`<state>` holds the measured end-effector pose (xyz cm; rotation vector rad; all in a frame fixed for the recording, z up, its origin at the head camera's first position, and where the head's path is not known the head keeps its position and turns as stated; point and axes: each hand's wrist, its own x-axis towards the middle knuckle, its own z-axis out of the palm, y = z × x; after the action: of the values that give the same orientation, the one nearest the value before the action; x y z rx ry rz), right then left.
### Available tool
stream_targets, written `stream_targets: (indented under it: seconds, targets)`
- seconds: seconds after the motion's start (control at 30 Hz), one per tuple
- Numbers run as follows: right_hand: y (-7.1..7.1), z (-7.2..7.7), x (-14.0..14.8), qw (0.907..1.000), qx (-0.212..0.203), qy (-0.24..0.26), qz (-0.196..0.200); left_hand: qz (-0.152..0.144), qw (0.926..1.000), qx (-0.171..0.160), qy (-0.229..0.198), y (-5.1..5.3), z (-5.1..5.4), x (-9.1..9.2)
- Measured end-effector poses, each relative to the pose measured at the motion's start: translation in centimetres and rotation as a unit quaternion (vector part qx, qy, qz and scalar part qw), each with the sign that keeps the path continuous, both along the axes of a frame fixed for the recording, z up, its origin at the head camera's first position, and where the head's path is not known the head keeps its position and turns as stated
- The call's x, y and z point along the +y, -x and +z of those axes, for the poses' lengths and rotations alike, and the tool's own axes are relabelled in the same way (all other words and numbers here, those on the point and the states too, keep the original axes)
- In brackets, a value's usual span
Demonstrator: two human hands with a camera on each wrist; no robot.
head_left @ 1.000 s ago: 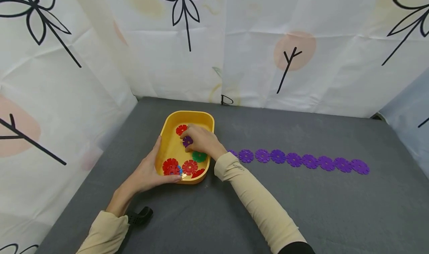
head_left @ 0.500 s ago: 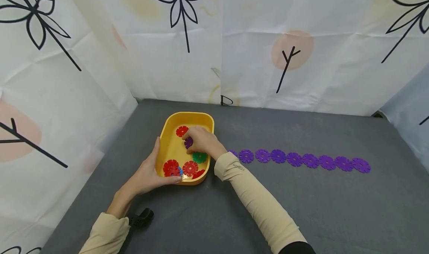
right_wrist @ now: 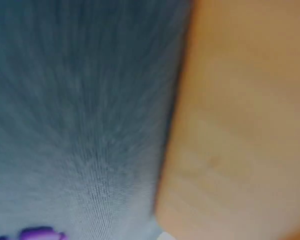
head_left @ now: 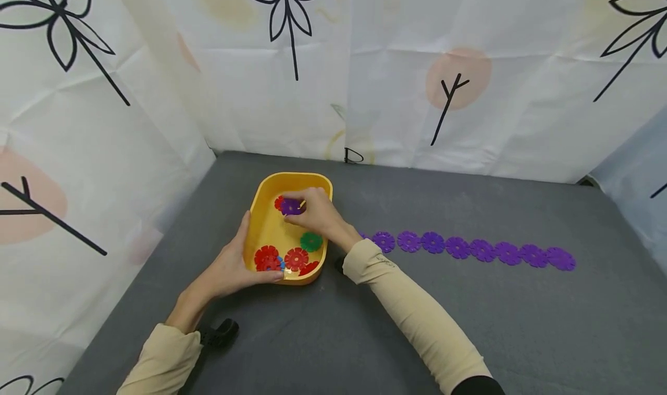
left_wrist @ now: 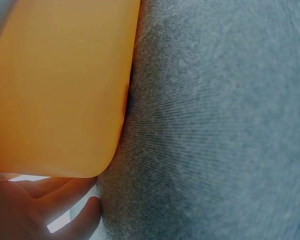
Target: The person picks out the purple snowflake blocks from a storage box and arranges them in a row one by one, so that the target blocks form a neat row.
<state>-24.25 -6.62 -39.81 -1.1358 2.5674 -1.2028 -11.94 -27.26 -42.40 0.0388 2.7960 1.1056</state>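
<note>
A yellow plastic tray (head_left: pixel 268 227) stands on the grey table in the head view. My left hand (head_left: pixel 229 273) holds its near left corner, thumb along the near rim; in the left wrist view some fingers (left_wrist: pixel 70 197) show against the orange-looking wall (left_wrist: pixel 65 90). Over the far half of the tray, my right hand (head_left: pixel 319 214) pinches a purple flower-shaped disc (head_left: pixel 292 207) between thumb and fingers. Partly behind that disc lies a red flower disc (head_left: pixel 278 203). Red discs (head_left: pixel 296 259), a green disc (head_left: pixel 311 242) and a bit of blue lie nearer me.
Right of the tray, a row of purple flower discs (head_left: pixel 457 248) stretches across the grey table (head_left: pixel 469 314), its left end hidden by my right wrist. Printed white cloth (head_left: pixel 396 94) hangs behind and at the sides. The right wrist view is mostly tray wall (right_wrist: pixel 240 125).
My right hand has lifted slightly and brought the purple disc up, so more of it shows. The green disc is now uncovered. My left hand stays on the tray.
</note>
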Motion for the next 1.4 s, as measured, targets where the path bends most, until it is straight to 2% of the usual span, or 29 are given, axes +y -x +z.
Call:
stream_targets:
  seconds: [0.1,0.27,0.4,0.63,0.87,0.97,1.13,1.3,1.4]
  targets:
    - [-1.3,0.5,1.9,0.9988,-0.002,0.049,-0.001,-0.001,1.0,0.001,0.001,0.1,0.1,0.1]
    - [-3.4,1.3,6.2,0.9985,-0.017,0.049,0.016,-0.003,1.0,0.004,0.0,0.1,0.0,0.2]
    - [-4.5,1.4,10.2,0.998,-0.039,0.05,0.007,-0.004,1.0,0.006,-0.006,0.1,-0.2,0.2]
    - [-4.8,1.0,18.0,0.9959,-0.06,0.034,-0.059,0.001,1.0,0.003,-0.008,0.0,-0.5,0.0]
    - [-4.9,0.7,26.9,0.9864,-0.05,-0.03,-0.153,0.005,0.9999,-0.006,-0.009,0.0,-0.4,0.1]
    - [-5.1,1.0,30.6,0.9783,-0.054,-0.059,-0.191,0.005,0.9999,-0.007,-0.01,0.0,-0.3,0.1]
    - [-4.7,1.1,37.0,0.9562,-0.065,-0.129,-0.255,0.007,0.9999,-0.007,-0.008,0.0,-0.1,0.0]
    - [-4.3,0.3,43.2,0.926,-0.094,-0.183,-0.316,0.008,0.9999,-0.006,-0.011,-0.1,-0.1,0.0]
    - [-4.5,-0.7,46.5,0.906,-0.108,-0.195,-0.36,0.006,0.9999,-0.008,-0.014,-0.1,-0.2,0.1]
